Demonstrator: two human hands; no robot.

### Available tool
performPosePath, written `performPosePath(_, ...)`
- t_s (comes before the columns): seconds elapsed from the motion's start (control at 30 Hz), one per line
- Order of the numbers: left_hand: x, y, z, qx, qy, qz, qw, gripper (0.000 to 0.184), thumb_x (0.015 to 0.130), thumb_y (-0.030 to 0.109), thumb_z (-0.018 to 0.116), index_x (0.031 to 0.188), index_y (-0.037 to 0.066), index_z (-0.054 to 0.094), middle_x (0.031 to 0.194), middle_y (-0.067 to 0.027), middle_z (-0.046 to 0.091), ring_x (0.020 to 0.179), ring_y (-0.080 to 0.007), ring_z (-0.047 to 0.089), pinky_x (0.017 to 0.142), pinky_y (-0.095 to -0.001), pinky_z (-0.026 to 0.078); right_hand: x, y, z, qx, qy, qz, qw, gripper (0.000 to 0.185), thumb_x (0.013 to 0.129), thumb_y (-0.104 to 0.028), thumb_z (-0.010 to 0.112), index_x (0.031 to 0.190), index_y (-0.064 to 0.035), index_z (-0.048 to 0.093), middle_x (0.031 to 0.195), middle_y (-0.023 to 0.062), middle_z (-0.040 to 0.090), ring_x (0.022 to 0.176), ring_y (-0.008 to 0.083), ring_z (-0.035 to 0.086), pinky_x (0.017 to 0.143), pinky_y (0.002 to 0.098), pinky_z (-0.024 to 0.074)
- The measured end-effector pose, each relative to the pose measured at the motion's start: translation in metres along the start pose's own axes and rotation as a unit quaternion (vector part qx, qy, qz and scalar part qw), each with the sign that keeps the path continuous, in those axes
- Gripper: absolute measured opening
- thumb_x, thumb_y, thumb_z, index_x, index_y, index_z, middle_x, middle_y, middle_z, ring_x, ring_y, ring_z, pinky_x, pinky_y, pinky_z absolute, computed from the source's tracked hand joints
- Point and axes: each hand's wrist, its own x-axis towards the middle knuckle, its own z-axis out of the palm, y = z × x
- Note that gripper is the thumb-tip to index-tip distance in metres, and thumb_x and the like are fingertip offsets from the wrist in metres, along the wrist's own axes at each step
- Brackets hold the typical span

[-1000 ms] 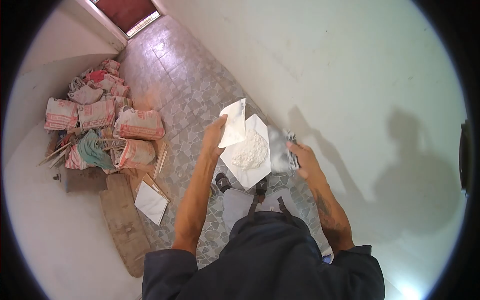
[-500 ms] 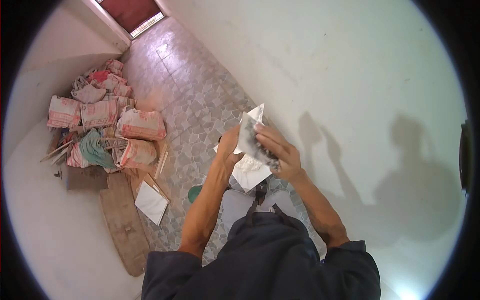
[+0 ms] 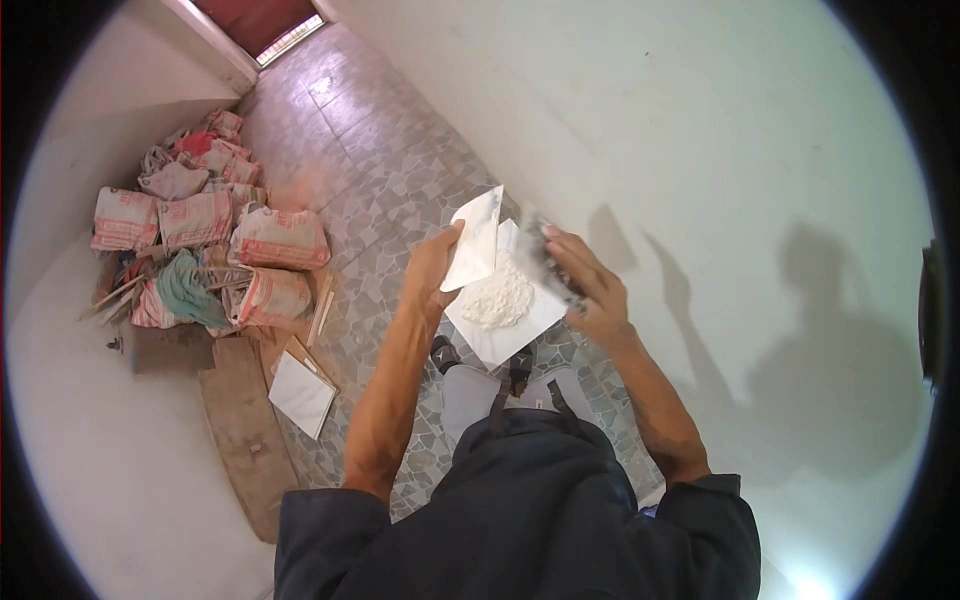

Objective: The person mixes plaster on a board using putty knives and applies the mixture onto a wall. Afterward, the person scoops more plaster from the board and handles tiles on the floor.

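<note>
My left hand [image 3: 437, 262] grips a flat white plate [image 3: 474, 242] by its left edge, fingers closed around it. In my right hand [image 3: 592, 290] is a flat grey plate [image 3: 548, 262] with dark blotches, smeared by motion and held along its right side. The two plates are apart. Below and between my hands lies a square white tile [image 3: 494, 349] carrying a heap of white, lumpy paste [image 3: 498, 298]. What supports the tile is hidden. Both hands are above it, the left near its left corner and the right by its right side.
Bulging printed sacks [image 3: 279, 237], a green cloth [image 3: 184, 290] and wood pieces are piled at the left wall. A wooden plank [image 3: 240, 440] and a white tile [image 3: 301, 394] lie nearby. The pale wall [image 3: 720, 130] rises close on the right; a red door [image 3: 262, 22] is at the far end.
My hands have drawn apart: the left one moved left with the white plate, the right one slightly right with the grey plate. More of the paste and tile shows now.
</note>
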Motion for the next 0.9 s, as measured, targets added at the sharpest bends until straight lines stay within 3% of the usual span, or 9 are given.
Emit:
performPosePath(0.07, -0.007, -0.006, 0.008, 0.101, -0.011, 0.057, 0.993, 0.030, 0.098, 0.019, 0.051, 0.110, -0.007, 0.057, 0.091, -0.0146, 0.068, 0.073, -0.0207, 0.069, 0.062, -0.0322, 0.057, 0.018, -0.006, 0.015, -0.032, -0.009, -0.104, 0.994, 0.060, 0.069, 0.006, 0.069, 0.127, -0.0008, 0.055, 0.134, 0.0174, 0.055, 0.123, 0.0353, 0.054, 0.103, 0.0431, 0.0460)
performPosePath(0.17, -0.005, -0.010, 0.011, 0.219, -0.024, 0.113, 0.969, 0.026, 0.099, 0.017, 0.049, 0.105, -0.006, 0.060, 0.090, -0.0116, 0.067, 0.074, -0.0170, 0.066, 0.065, -0.0310, 0.054, 0.010, 0.006, 0.029, -0.084, -0.032, -0.127, 0.988, 0.059, 0.070, 0.008, 0.067, 0.126, -0.0014, 0.055, 0.133, 0.0181, 0.055, 0.123, 0.0349, 0.054, 0.104, 0.0448, 0.0462)
performPosePath(0.2, -0.002, -0.007, 0.005, 0.183, -0.017, 0.051, 0.982, 0.026, 0.098, 0.016, 0.050, 0.106, -0.006, 0.061, 0.091, -0.0113, 0.068, 0.072, -0.0162, 0.066, 0.063, -0.0301, 0.054, 0.003, 0.013, 0.037, -0.096, -0.037, -0.131, 0.986, 0.059, 0.070, 0.009, 0.066, 0.126, -0.0016, 0.055, 0.132, 0.0183, 0.055, 0.123, 0.0348, 0.054, 0.104, 0.0451, 0.0462)
performPosePath(0.23, 0.001, -0.004, -0.001, 0.146, -0.006, -0.011, 0.989, 0.025, 0.098, 0.015, 0.050, 0.106, -0.006, 0.061, 0.092, -0.0111, 0.068, 0.071, -0.0154, 0.066, 0.062, -0.0292, 0.054, -0.006, 0.019, 0.040, -0.121, -0.034, -0.115, 0.985, 0.057, 0.070, 0.011, 0.063, 0.126, -0.0017, 0.056, 0.133, 0.0177, 0.055, 0.123, 0.0338, 0.054, 0.105, 0.0437, 0.0460)
performPosePath(0.47, 0.005, -0.015, -0.027, 0.030, 0.006, 0.040, 0.999, 0.031, 0.097, 0.018, 0.054, 0.110, -0.009, 0.058, 0.089, -0.0134, 0.068, 0.064, -0.0168, 0.067, 0.054, -0.0288, 0.056, -0.062, 0.066, 0.017, -0.223, -0.050, 0.075, 0.971, 0.037, 0.083, 0.008, 0.052, 0.119, 0.0024, 0.058, 0.117, 0.0197, 0.061, 0.110, 0.0313, 0.060, 0.095, 0.0355, 0.0497)
performPosePath(0.57, 0.014, -0.012, -0.047, 0.127, -0.028, 0.078, 0.988, 0.029, 0.097, 0.019, 0.054, 0.110, -0.007, 0.059, 0.092, -0.0120, 0.067, 0.067, -0.0163, 0.066, 0.057, -0.0286, 0.054, -0.045, 0.037, 0.003, -0.057, -0.008, 0.353, 0.934, 0.023, 0.093, -0.010, 0.055, 0.113, 0.0011, 0.061, 0.105, 0.0136, 0.066, 0.095, 0.0245, 0.063, 0.083, 0.0283, 0.0501)
performPosePath(0.67, 0.010, -0.013, -0.037, 0.124, -0.006, 0.093, 0.988, 0.028, 0.097, 0.020, 0.054, 0.108, -0.005, 0.061, 0.090, -0.0096, 0.067, 0.068, -0.0138, 0.065, 0.058, -0.0272, 0.053, -0.034, 0.035, -0.005, 0.174, 0.065, 0.483, 0.856, 0.030, 0.097, -0.028, 0.057, 0.108, -0.0013, 0.062, 0.099, 0.0064, 0.067, 0.082, 0.0161, 0.062, 0.074, 0.0249, 0.0483)
performPosePath(0.77, 0.006, -0.015, -0.035, 0.194, 0.000, 0.076, 0.978, 0.029, 0.097, 0.021, 0.054, 0.109, -0.005, 0.060, 0.090, -0.0088, 0.068, 0.072, -0.0134, 0.066, 0.062, -0.0271, 0.054, -0.003, 0.026, 0.004, 0.396, 0.148, 0.503, 0.754, 0.032, 0.097, -0.028, 0.060, 0.109, 0.0007, 0.062, 0.100, 0.0043, 0.066, 0.080, 0.0121, 0.063, 0.074, 0.0268, 0.0511)
performPosePath(0.9, 0.003, -0.039, -0.014, 0.105, -0.052, 0.065, 0.991, 0.028, 0.098, 0.019, 0.052, 0.111, -0.006, 0.059, 0.093, -0.0111, 0.068, 0.069, -0.0146, 0.067, 0.058, -0.0270, 0.056, 0.018, 0.046, 0.034, 0.462, 0.198, 0.535, 0.679, 0.034, 0.096, -0.026, 0.062, 0.110, 0.0046, 0.061, 0.099, 0.0077, 0.065, 0.083, 0.0151, 0.064, 0.075, 0.0320, 0.0549)
